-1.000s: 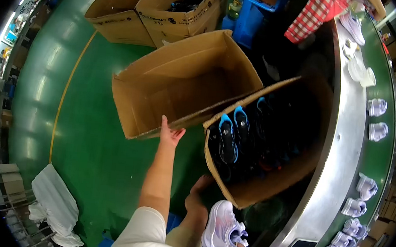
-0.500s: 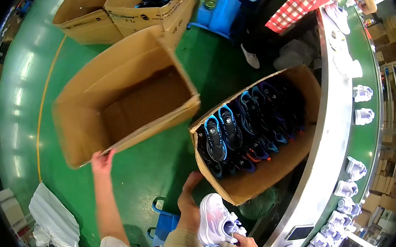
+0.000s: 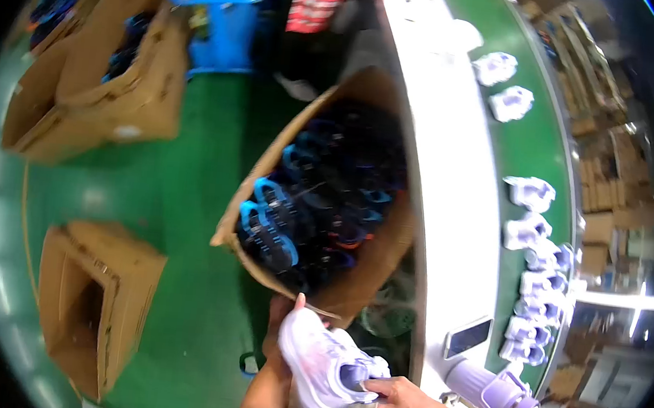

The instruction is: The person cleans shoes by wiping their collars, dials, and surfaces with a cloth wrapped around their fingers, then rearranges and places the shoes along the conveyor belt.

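Note:
A white and lilac sneaker (image 3: 311, 352) is held in front of my body, toe pointing away; a second similar shoe seems to sit against its right side. My right hand (image 3: 401, 398) grips it at the collar, with the fingers at the shoe opening. My left hand (image 3: 299, 302) is at the toe end, mostly hidden behind the sneaker, with a fingertip showing past it. Just beyond stands a large carton (image 3: 262, 154) filled with black shoes with blue and orange trim (image 3: 280, 243).
A brown carton (image 3: 140, 308) lies tilted on the green floor at left. More cartons (image 3: 135, 107) and a blue cart (image 3: 227, 37) stand behind. At right, a metal ledge (image 3: 453, 200) bears a phone (image 3: 468, 337) and a lilac tumbler (image 3: 482, 388); sneakers (image 3: 531, 194) line the green conveyor. A person stands beyond.
My left hand has let go of the large brown carton and come to the sneaker. That carton is now farther left and tipped. My view has swung to the right.

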A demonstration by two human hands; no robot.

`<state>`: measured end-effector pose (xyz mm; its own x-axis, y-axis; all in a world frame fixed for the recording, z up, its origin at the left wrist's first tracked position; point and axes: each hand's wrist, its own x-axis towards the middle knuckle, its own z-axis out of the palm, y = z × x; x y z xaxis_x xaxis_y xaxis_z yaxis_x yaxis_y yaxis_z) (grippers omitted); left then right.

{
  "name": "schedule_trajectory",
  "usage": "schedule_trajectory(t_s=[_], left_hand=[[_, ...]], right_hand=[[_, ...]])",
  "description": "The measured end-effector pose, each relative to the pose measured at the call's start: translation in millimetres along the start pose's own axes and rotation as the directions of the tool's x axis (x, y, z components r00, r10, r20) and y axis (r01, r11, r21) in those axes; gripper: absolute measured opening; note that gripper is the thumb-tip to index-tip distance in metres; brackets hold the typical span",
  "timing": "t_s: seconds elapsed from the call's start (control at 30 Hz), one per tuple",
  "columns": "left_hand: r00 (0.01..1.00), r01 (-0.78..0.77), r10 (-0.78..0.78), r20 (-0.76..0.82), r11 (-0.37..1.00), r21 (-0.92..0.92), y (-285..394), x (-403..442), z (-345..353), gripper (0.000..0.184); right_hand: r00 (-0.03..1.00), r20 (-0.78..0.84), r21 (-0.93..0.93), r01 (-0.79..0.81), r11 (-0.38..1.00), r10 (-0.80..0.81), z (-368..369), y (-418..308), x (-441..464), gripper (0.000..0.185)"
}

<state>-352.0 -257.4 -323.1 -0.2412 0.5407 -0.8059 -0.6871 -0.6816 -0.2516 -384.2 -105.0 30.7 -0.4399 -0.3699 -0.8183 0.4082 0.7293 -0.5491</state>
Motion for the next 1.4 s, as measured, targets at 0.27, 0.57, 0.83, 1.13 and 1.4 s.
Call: schedule_trajectory(t_s=[0.27,0.57,0.83,1.13,1.4], left_hand=[[0.938,-0.189,0.186,-0.291,0.982,0.018,34,8,17,0.04],[0.885,-0.302,0.39,-0.256,0.897,0.323,183,-48,62,0.032],[0.616,-0.225,0.77,-0.169,0.377,0.898,284,-65,78,0.028],[0.189,-0.775,0.178,0.966,-0.576,0.258,16,-70,496,0.032],[0.367,-0.434,-0.528,0.766,-0.826,-0.361,-179,63,636,0.072]], right_hand=[[0.774,-0.4,0.152,0.584,0.798,-0.49,-65,-9,-21,0.039],[0.61,-0.645,0.147,0.691,0.708,-0.461,-86,17,-79,0.033],[0.596,-0.76,0.223,0.616,0.756,-0.261,-79,54,-115,0.033],[0.475,-0.879,0.328,0.551,0.768,0.035,-117,36,-166,0.038],[-0.001,-0.909,0.386,0.377,0.842,0.417,-133,27,-193,0.032]])
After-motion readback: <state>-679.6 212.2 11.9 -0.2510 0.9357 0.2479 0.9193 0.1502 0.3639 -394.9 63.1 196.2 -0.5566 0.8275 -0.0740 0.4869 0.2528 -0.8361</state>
